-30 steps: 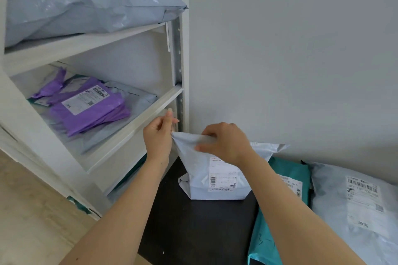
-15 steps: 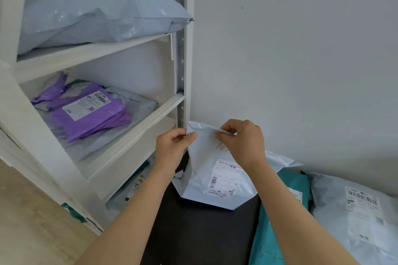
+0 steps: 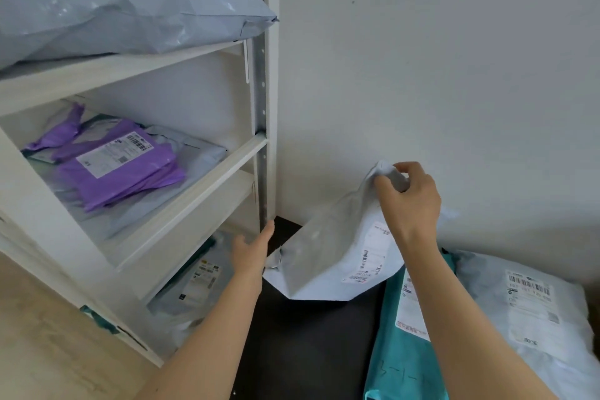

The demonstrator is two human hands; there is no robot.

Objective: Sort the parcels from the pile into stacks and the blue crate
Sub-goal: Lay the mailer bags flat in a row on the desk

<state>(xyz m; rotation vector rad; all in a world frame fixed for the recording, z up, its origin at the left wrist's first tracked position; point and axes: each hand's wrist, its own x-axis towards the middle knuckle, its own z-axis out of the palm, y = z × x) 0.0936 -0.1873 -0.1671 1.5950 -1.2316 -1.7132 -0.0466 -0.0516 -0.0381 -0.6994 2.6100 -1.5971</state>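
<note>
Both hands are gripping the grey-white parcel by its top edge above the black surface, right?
No. The head view shows only the right hand pinching the top edge of the grey-white parcel above the black surface; the left hand is open beside it, gripping nothing.

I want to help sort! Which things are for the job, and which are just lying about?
For the job: white parcel held in the right hand; teal parcel; grey parcel beside it; purple parcel on the shelf.
Just there: black table; wall; floor.
</note>
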